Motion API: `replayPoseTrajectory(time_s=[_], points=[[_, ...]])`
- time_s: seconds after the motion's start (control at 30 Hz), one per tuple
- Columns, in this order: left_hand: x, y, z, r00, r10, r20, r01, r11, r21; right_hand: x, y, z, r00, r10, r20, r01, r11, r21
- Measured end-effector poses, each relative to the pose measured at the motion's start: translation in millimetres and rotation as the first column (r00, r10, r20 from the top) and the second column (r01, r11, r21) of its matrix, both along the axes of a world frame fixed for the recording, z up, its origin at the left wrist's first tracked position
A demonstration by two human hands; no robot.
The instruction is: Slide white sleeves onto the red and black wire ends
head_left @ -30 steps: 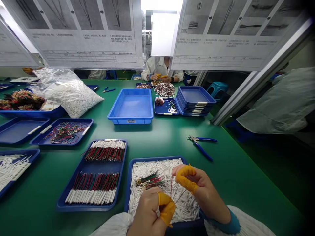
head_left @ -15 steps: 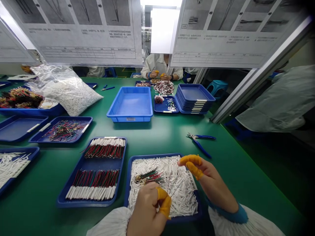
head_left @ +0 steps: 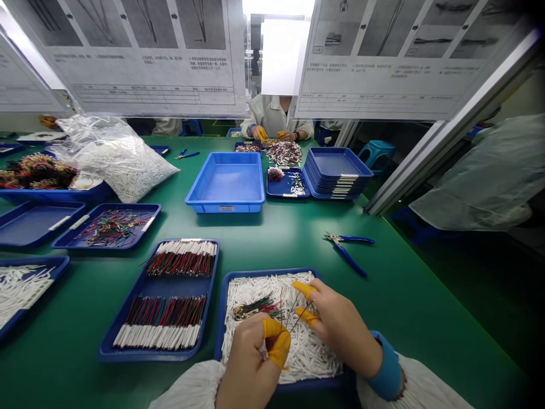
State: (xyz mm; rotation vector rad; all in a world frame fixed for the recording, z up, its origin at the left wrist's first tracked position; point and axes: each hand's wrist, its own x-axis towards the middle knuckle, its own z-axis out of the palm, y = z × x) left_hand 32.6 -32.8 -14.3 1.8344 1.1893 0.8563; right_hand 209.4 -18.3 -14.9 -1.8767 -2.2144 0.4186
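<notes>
We see a few thin, flexible wires (head_left: 281, 305), one red and others dark, fanning upward above the tube tray (head_left: 272, 271), a shallow, round-cornered tray of blue plastic. Our left hand (head_left: 251, 355), with wrinkled yellow rubbery covers (head_left: 280, 347) on thumb and forefinger, pinches the wires at their lower ends. Our right hand (head_left: 340, 321) has its thumb and forefinger spread apart beside the wires' loose ends; whether it touches them, we cannot tell.

Filling the tube tray is a rough, matte heap of slim white tubes (head_left: 315, 352), topped by a small bundle (head_left: 255, 308) of red, green and black wires with brassy tips. Left of the tube tray, a longer blue tray (head_left: 176, 287) holds two neat rows of white-sleeved wires. Beyond the tube tray, to its right, lie splayed cutters (head_left: 351, 255) with smooth blue handles; straight beyond it sits a deep, glossy, bright-blue bin (head_left: 230, 179).
</notes>
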Motion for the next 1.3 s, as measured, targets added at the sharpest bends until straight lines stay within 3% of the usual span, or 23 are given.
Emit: replayPoseTrajectory(time_s=[0.2, 0.33, 0.53, 0.9, 1.17, 1.3], points=[[-1.0, -2.3, -2.5, 1.000, 0.018, -0.019, -0.018, 1.000, -0.004, -9.3, 1.7, -10.4, 0.998, 0.011, -0.060, -0.010, 0.999, 0.031], [-1.7, -0.3, -1.8, 0.999, -0.020, -0.025, 0.019, 1.000, -0.021, -4.7, 1.7, -10.9, 0.972, 0.005, -0.234, 0.002, 1.000, 0.030], [-0.5, 3.1, 3.0, 0.999, 0.010, 0.031, -0.009, 0.999, -0.036, -1.1, 1.3, -3.7, 0.821, -0.063, -0.568, 0.052, 0.998, -0.037], [-2.9, 3.8, 3.6, 0.992, 0.038, 0.121, -0.040, 0.999, 0.012, -9.1, -5.1, 7.2, 0.608, -0.079, -0.790, -0.039, 0.991, -0.130], [-4.7, 2.4, 1.4, 0.992, -0.006, 0.122, 0.000, 0.999, 0.047, -10.4, -9.3, -2.8, 0.634, -0.006, -0.774, -0.065, 0.996, -0.061], [-3.0, 0.9, 2.8, 0.988, -0.006, 0.156, -0.006, 0.997, 0.082, -8.7, -11.0, -10.2, 0.736, 0.062, -0.674, -0.031, 0.998, 0.058]])
